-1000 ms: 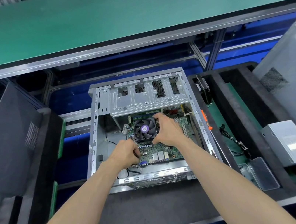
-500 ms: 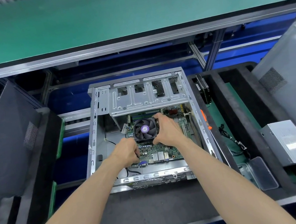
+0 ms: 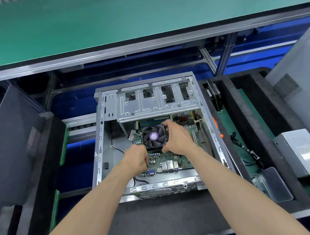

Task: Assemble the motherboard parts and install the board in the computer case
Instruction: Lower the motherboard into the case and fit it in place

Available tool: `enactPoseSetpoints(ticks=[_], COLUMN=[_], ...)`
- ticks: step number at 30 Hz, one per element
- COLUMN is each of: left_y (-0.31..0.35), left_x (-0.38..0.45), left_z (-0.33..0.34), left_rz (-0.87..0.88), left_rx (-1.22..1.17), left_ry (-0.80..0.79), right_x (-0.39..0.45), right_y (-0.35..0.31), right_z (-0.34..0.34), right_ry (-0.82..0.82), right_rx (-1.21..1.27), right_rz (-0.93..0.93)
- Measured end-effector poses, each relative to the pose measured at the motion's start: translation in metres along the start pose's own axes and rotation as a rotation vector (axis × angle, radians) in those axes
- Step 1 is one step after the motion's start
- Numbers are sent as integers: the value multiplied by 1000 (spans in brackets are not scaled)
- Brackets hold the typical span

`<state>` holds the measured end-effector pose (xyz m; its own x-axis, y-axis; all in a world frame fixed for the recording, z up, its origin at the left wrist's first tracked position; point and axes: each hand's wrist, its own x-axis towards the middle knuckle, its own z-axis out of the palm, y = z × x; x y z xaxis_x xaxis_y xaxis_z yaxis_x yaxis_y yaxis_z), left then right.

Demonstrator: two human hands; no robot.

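An open silver computer case lies flat on a black foam pallet. Inside it sits the green motherboard with a black cooler fan that has a purple centre label. My right hand grips the fan's right side, fingers over its top corner and thumb at its lower edge. My left hand holds the motherboard's left edge just below the fan, fingers curled. The board's port connectors face the case's near wall.
A drive cage spans the case's far end. A dark side panel leans at left, a grey panel at right. A power supply, loose cables and a small clear tray lie on the right pallet.
The motherboard with its fan has shifted slightly left inside the case, and both hands moved with it while keeping their hold.
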<state>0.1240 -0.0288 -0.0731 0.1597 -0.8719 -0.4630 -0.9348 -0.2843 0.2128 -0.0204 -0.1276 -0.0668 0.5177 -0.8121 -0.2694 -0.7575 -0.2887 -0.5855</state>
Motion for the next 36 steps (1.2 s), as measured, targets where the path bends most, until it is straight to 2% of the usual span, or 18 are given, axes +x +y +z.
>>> enactPoseSetpoints(ticks=[6,17,20,24,29,32,36], left_y=[-12,-9,-16,-19,-12,-13,-18], left_x=[-6,-6,-7,-13,-21,-20,-19], left_z=[-1,-3,-6,-10,-16,-15,-10], left_rz=[51,-16,-124,-253,-397,-474,-456], left_rx=[-17,-53,-186,-511,-875,-902,-801], left_ry=[42,-6,-27,-128,-66,-50,-33], right_x=[0,2,2,2,1,1,0], right_y=[1,3,3,5,4,3,2], right_z=[-1,1,1,1,2,3,4], right_ry=[-11,-23,-35,-52,-53,-54,-53], right_rx=[-7,-18,1,-5,-37,-50,-85], right_rz=[4,-1,-15,-24,-26,-32,-30])
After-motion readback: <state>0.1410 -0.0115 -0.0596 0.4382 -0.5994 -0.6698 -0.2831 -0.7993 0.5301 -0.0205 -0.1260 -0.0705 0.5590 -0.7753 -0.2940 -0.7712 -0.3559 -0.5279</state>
